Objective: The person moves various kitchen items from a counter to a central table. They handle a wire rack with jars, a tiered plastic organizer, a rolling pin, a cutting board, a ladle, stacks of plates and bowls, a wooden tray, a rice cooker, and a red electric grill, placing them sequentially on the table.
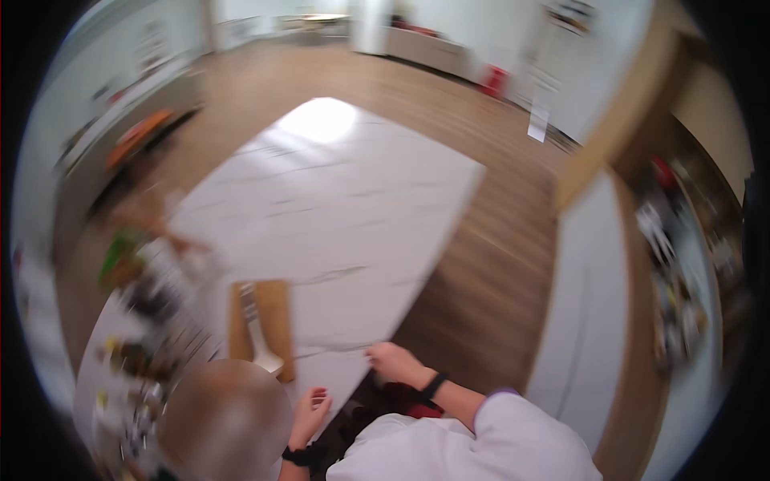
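Note:
My left hand [310, 412] is at the near edge of a white marble-patterned table [361, 234], fingers loosely curled with nothing visible in them. My right hand [394, 362] is farther along that edge, fingers bent; whether it grips anything is hidden. Black bands circle both wrists. Beyond my left hand, a wooden cutting board [284, 327] lies on the table. Resting lengthwise on it is a white, long-handled utensil [257, 337], its wide end towards me. Left of my left hand, a large round, blurred object [225, 421] covers part of the table; its kind is unclear.
Another person's hand [186, 243] reaches over the table's left side, beside a blurred green item [117, 255] and several blurred kitchen items [138, 361]. A long white counter [580, 312] with wooden edging runs along the right. A red object [495, 81] stands by the far wall.

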The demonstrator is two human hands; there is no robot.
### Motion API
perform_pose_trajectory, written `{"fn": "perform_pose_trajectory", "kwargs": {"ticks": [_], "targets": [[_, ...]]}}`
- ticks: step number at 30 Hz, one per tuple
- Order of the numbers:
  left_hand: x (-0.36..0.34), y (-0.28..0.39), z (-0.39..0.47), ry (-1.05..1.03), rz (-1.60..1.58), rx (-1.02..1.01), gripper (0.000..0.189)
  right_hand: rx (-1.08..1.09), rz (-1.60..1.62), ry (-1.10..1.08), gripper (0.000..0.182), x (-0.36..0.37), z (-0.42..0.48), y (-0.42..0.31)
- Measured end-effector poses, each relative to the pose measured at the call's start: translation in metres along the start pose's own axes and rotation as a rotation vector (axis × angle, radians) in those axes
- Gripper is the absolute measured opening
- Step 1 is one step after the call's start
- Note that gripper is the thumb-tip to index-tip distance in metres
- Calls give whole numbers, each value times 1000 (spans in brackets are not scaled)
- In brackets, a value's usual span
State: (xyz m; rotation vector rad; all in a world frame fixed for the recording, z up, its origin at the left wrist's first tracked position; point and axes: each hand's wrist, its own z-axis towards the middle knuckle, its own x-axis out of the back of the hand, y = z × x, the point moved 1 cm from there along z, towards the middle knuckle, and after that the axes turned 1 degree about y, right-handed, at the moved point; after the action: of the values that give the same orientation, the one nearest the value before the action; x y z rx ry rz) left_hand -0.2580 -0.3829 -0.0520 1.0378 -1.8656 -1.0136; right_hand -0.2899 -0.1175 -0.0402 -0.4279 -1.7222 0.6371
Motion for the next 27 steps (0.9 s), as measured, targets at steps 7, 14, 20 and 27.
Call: {"fn": "perform_pose_trajectory", "kwargs": {"ticks": [7,14,20,27], "targets": [[-68,78,44,-443,744,-519,43,-200,-53,-83,25,2,-109,53],[-166,103,55,-737,995,-414,50,-389,-20,39,27,34,-210,125],[-307,133,45,-962,1067,-547,55,-486,41,219,27,64,-320,196],[-465,196,39,-1171,1009,-884,51,-811,220,338,33,88,-428,234]]}}
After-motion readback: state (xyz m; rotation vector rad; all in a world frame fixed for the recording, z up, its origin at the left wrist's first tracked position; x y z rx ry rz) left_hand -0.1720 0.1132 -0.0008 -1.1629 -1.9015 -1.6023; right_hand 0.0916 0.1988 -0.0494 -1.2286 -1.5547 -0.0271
